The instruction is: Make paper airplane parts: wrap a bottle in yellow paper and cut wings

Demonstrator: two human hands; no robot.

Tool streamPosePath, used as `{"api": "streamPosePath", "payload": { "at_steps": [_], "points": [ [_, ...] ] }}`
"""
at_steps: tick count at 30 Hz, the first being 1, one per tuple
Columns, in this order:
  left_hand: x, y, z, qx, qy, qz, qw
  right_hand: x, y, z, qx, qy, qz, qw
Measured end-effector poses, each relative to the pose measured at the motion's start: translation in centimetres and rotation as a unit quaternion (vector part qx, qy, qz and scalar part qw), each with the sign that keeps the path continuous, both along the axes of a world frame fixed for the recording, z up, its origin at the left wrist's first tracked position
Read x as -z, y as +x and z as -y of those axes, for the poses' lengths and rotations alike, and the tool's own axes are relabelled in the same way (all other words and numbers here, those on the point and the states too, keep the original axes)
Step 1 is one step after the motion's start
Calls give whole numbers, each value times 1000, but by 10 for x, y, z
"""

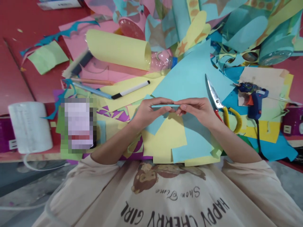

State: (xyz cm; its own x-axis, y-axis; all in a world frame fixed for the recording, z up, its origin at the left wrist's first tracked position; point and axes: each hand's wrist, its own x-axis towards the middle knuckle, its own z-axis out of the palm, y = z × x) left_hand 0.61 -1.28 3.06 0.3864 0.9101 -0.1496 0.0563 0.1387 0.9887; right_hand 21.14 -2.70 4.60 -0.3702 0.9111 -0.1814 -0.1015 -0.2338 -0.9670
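Both hands meet over the middle of the table, holding a narrow light-blue paper strip (163,106) that looks folded or rolled. My left hand (151,110) pinches it between thumb and fingers along its length. At its other end, my right hand (195,107) grips it, fingertips touching those of the left. Beneath them lie sheets of yellow paper (163,138) and blue paper (196,138). Scissors with yellow handles (223,108) rest close to the right hand. A black-and-white marker (131,90) lies beyond the left hand.
A plastic bottle (162,60) wrapped in yellow paper lies behind the hands. To the right is a blue glue gun (257,101) with a cord. On the left stand a white cylinder (30,127) with a cable and a blurred phone-like object (79,126). Paper cutouts (161,31) crowd the back.
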Motion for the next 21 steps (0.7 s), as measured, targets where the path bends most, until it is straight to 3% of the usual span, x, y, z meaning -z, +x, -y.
{"api": "streamPosePath", "payload": {
  "at_steps": [7,21],
  "points": [
    [-3,1,1,0,-43,16,999,0,1,-1,-3,-4,18,1000],
    [-2,0,3,4,6,1,1000,0,-1,-3,21,-20,12,1000]
  ]
}}
